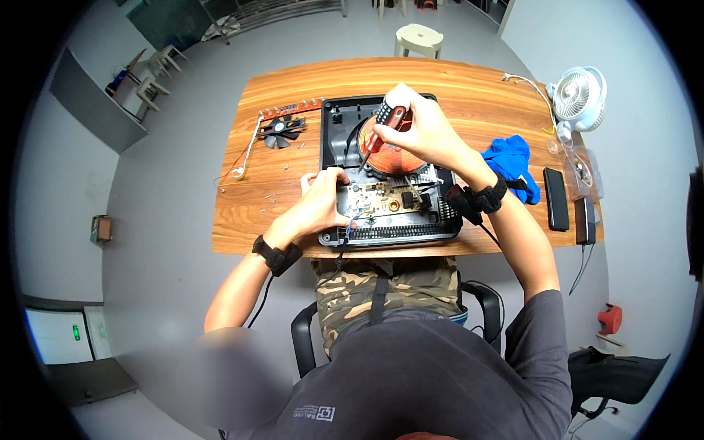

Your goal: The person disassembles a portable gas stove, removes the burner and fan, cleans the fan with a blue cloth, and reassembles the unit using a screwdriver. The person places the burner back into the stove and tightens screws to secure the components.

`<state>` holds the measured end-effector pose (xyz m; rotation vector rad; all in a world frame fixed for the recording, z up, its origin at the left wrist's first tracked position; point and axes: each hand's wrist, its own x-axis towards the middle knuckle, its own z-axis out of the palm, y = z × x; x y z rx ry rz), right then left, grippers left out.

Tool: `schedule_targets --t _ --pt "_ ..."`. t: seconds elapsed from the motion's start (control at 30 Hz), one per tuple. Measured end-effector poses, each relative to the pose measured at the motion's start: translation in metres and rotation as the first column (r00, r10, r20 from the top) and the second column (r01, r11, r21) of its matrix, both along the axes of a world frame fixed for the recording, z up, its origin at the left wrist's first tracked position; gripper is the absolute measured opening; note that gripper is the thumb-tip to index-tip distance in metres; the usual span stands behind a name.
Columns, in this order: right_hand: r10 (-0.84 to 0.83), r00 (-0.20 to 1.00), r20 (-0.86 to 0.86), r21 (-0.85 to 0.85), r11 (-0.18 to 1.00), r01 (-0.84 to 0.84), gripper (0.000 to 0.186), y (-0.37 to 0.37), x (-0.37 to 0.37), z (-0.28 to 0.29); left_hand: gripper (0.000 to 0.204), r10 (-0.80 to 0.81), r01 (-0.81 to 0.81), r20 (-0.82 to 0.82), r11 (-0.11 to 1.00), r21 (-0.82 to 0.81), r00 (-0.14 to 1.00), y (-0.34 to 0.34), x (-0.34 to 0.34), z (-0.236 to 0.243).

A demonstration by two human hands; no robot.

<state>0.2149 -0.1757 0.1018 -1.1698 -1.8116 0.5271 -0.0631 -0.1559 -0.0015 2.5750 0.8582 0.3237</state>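
An opened induction cooker with a black plastic housing (pixel 328 147) lies on the wooden table in front of me. In its upper half sits a round copper coil (pixel 400 158); below that is a pale circuit board (pixel 374 199) with its components facing up. My right hand (pixel 418 126) is closed round a red and black screwdriver (pixel 383 132), tilted with its shaft pointing down and left toward the board's upper left corner. My left hand (pixel 319 199) grips the board's left end, its fingers at the upper corner and the thumb lower down beside the blue wires.
Left of the housing lie a black cooling fan (pixel 281 132), a narrow orange-red strip (pixel 290 108) and scattered small screws. To the right are a blue cloth (pixel 511 165), a black phone-like slab (pixel 556 199), a black adapter (pixel 585 220) and a white desk fan (pixel 579 97).
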Motion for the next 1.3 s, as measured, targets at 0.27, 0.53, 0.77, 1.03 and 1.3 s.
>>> schedule_targets --t 0.27,0.53,0.77,1.03,1.3 --pt "0.005 1.0 0.025 0.014 1.0 -0.005 0.042 0.004 -0.003 -0.004 0.1 0.016 -0.015 0.006 0.999 -0.051 1.0 -0.001 0.002 0.002" --pt "0.011 1.0 0.015 -0.016 1.0 -0.01 0.043 0.007 -0.005 -0.008 0.098 0.065 -0.058 0.113 0.996 -0.062 0.991 -0.008 0.003 0.004" --pt "0.012 0.999 0.03 -0.014 1.0 -0.012 0.043 0.009 -0.006 -0.011 0.113 0.093 -0.076 0.162 0.992 -0.105 0.982 -0.01 0.004 0.004" --pt "0.065 0.996 0.055 -0.027 0.998 -0.064 0.041 0.007 -0.018 -0.008 0.113 0.093 -0.062 0.232 0.988 -0.139 0.968 -0.009 0.004 0.003" --pt "0.079 0.995 0.06 -0.042 0.996 -0.077 0.041 0.006 -0.023 -0.009 0.113 0.082 -0.043 0.229 0.984 -0.172 0.97 -0.008 0.005 0.005"
